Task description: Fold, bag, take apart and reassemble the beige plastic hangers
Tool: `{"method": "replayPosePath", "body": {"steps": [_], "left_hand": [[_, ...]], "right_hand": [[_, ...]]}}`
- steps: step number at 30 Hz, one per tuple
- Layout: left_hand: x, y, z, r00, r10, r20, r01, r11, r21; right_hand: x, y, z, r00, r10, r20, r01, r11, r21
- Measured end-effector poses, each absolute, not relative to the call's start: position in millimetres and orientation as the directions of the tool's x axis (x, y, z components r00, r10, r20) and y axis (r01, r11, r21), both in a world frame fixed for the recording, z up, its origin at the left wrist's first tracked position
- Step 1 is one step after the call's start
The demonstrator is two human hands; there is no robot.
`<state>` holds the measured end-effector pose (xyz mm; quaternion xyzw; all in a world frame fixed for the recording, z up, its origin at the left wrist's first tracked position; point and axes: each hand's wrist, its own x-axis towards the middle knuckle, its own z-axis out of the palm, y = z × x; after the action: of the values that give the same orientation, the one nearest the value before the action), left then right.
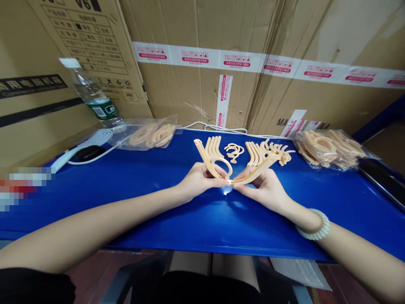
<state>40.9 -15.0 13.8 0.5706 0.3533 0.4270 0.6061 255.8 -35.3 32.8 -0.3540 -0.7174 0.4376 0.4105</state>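
Just above the blue tabletop, my left hand is closed on a long, curved peach-coloured plastic strip. A rounded hook-like piece of the same colour rises beside it. My right hand pinches a second curved peach strip, which slants up to the right. The lower ends of the two strips meet between my fingertips; whether they are joined I cannot tell. Behind my hands lie several loose curved strips, small hook-shaped pieces, more strips and a cluster of short curved parts.
Clear bags of peach parts lie at back left and right. A water bottle, a white slotted object with a handle and a black rounded object stand left. Cardboard boxes wall the back; a white cable runs below.
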Motion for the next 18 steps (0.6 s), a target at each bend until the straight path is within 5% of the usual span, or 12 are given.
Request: {"method": "replayPosePath", "body": {"steps": [6, 12, 18], "left_hand": [[43.7, -17.0, 12.8, 0.384, 0.920, 0.083, -0.098, -0.048, 0.994], [41.4, -17.9, 22.9, 0.364, 0.926, -0.097, -0.233, 0.191, 0.954], [35.1, -12.2, 30.4, 0.323, 0.930, -0.174, -0.318, 0.280, 0.906]], "right_hand": [[251.7, -34.8, 32.9, -0.346, 0.906, 0.245, 0.257, 0.343, -0.904], [275.9, -19.0, 53.4, -0.442, 0.883, 0.162, 0.212, 0.277, -0.937], [315.0, -1.4, 82.8, -0.622, 0.752, 0.219, 0.375, 0.531, -0.760]]}}
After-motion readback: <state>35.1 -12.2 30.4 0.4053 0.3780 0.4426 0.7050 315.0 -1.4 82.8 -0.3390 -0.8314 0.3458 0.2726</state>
